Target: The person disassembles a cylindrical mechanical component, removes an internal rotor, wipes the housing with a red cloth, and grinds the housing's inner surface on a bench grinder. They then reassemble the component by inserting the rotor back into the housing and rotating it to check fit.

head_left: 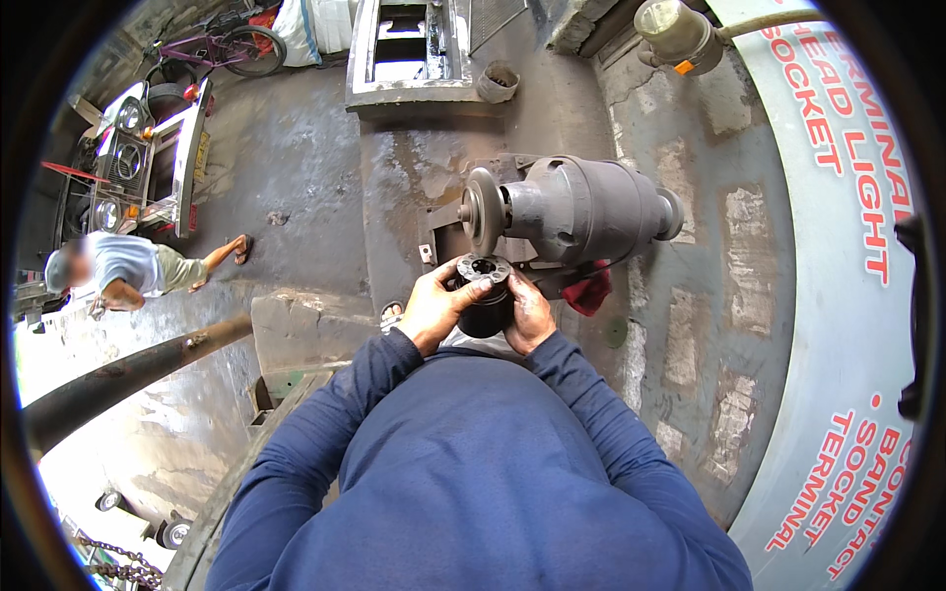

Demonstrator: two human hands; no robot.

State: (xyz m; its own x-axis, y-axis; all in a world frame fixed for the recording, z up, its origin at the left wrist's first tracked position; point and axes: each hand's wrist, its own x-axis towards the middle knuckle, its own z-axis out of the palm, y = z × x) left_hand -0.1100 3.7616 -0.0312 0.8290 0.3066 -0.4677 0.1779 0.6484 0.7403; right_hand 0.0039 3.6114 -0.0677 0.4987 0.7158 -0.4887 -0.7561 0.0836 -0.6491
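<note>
Close in front of my body I hold a black cylindrical metal part (486,315) upright. Its round grey top face has several holes around a larger centre opening. My left hand (432,307) is wrapped round its left side, with the thumb lying near the top rim. From the other side my right hand (533,315) grips it, the fingers partly hidden behind the part. Just beyond my hands stands a grey bench grinder (596,209) with a wheel (482,214) on its left end. A dark red cloth (588,290) hangs below the grinder's body.
A small bucket (499,83) stands beside a metal frame (414,97) at the back. At left, a person (128,271) is near a parked vehicle (148,158). A thick pipe (138,372) slants across the left. A large printed signboard (838,325) lines the right side.
</note>
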